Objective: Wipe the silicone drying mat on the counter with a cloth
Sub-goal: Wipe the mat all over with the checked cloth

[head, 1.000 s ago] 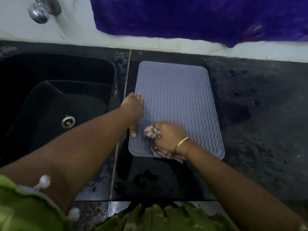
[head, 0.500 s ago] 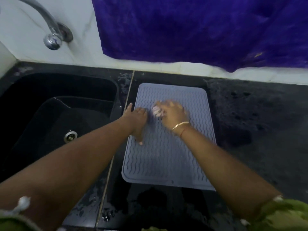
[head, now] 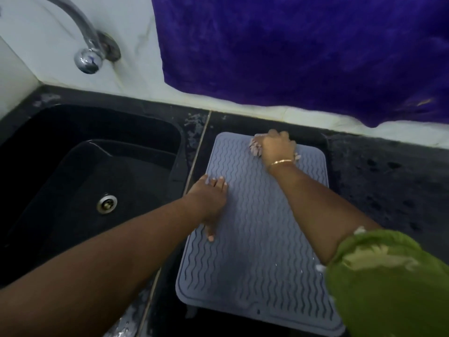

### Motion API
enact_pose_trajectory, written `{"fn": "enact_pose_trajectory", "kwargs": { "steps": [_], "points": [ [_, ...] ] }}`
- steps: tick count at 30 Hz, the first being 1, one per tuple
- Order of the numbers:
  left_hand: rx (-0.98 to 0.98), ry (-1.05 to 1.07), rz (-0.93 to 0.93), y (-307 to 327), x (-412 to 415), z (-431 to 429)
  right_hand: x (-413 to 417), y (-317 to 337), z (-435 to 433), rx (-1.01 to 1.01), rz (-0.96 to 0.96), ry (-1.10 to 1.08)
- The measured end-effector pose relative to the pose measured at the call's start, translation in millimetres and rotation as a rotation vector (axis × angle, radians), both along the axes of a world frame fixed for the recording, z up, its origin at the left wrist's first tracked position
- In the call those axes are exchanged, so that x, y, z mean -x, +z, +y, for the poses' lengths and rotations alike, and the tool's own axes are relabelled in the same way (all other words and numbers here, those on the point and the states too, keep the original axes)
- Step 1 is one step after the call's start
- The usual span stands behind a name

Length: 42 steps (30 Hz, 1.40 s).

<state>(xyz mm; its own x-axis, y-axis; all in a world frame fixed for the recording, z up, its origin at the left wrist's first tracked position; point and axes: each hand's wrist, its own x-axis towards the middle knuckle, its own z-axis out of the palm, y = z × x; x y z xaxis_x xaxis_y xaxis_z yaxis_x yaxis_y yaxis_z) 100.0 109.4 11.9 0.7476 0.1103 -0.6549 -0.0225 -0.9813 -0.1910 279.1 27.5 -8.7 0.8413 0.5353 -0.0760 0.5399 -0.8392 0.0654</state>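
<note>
My right arm reaches forward, and my right hand (head: 277,147) is curled round the bunched cloth (head: 255,149), pressing it onto the far edge of the grey mat (head: 262,239). The mat lies flat on the dark bench (head: 388,190). My left hand (head: 210,198) rests flat on the mat's left edge, fingers together and thumb pointing back toward me.

The silicone drying mat (head: 255,239) is seen as a grey-blue rectangle with rounded corners, a raised rim and rows of wavy ridges. It is laid flat on the dark desk (head: 376,178), its long sides running from near the desk's back edge toward the front edge. The cloth (head: 255,148), pale and patterned, is bunched small and pressed onto the mat's far end, mostly hidden under the right grip (head: 277,147) that holds it.
</note>
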Motion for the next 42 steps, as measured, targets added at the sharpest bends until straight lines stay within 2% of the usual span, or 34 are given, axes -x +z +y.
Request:
{"fn": "enact_pose_trajectory", "kwargs": {
  "steps": [2,3,7,9,12,15,18,23,26,28,30,33,36,39,42],
  "points": [
    [0.013,0.028,-0.003,-2,-2,3,-8,9,22,-0.089,0.067,-0.145],
    [0.021,0.031,-0.001,-2,-4,4,-5,10,34,-0.094,0.069,-0.137],
    [0.003,0.015,0.032,1,-8,3,21,6,58,-0.048,0.014,0.171],
    [-0.01,0.005,0.037,3,-8,2,8,8,44,0.014,-0.004,0.235],
    [-0.028,-0.012,0.054,5,-10,-1,-22,10,18,0.077,0.017,0.153],
    [-0.033,-0.023,0.056,6,-11,-3,-17,13,21,0.076,0.064,0.091],
    [-0.008,-0.013,0.027,7,-8,-1,7,14,24,-0.009,0.084,0.07],
    [0.015,0.013,-0.004,2,-7,2,87,-13,-25,-0.09,0.058,0.262],
    [0.064,0.045,-0.02,-2,-4,7,128,-18,-51,-0.14,-0.018,0.292],
    [0.075,0.043,-0.017,-4,-3,8,123,-15,-52,-0.156,-0.058,0.28],
    [0.078,0.032,-0.015,-4,-3,8,94,-15,-38,-0.162,-0.009,0.295],
    [0.081,0.02,-0.012,-5,-4,8,34,-12,-5,-0.194,0.009,0.111],
    [0.073,0.014,-0.014,-6,-4,11,0,-1,18,-0.122,0.005,0.064],
    [0.116,0.03,-0.02,-9,-1,18,6,-3,17,-0.123,0.013,0.065],
    [0.171,0.077,-0.022,-12,1,24,50,1,0,-0.134,0.088,0.149]
  ]
}}
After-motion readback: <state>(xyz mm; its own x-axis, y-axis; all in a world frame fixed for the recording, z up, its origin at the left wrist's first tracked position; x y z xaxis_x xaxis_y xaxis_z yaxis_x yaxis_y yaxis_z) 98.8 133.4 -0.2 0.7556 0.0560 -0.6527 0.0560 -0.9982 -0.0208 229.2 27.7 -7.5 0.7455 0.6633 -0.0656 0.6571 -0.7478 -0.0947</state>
